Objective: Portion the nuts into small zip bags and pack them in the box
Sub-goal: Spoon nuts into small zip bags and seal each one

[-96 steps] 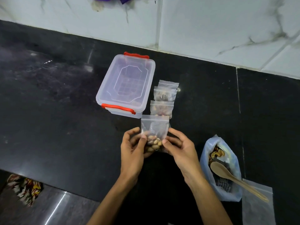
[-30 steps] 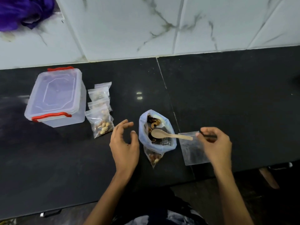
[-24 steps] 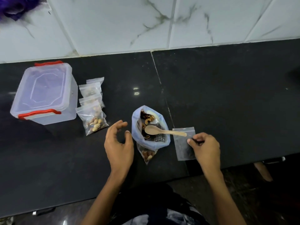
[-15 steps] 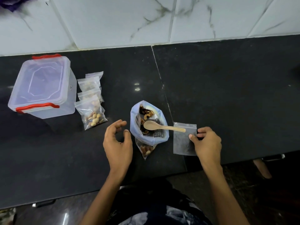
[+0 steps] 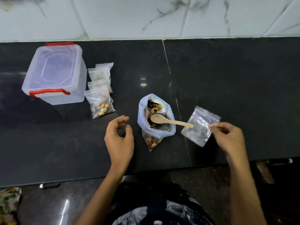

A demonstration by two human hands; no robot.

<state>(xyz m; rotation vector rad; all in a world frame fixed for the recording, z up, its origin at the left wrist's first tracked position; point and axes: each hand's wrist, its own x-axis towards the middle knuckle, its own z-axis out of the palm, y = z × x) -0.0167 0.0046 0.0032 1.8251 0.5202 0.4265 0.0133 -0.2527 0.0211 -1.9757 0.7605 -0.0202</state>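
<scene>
An open blue-rimmed bag of mixed nuts [image 5: 155, 127] stands at the counter's middle, with a wooden spoon [image 5: 168, 120] resting across its mouth. My right hand [image 5: 227, 135] pinches the edge of an empty small zip bag [image 5: 198, 127] and holds it tilted just right of the nut bag. My left hand [image 5: 119, 137] hovers left of the nut bag, fingers loosely curled, holding nothing. Several filled zip bags [image 5: 100, 99] lie in a row beside a clear plastic box [image 5: 55, 73] with red clips, its lid on.
The black stone counter [image 5: 235, 82] runs to a white marbled tile wall [image 5: 146, 17] at the back. Its front edge lies just below my hands. A patterned cloth [image 5: 9, 205] lies on the floor at lower left.
My right hand has lifted the empty zip bag off the counter and tilted it. My left hand has stayed hovering beside the nut bag.
</scene>
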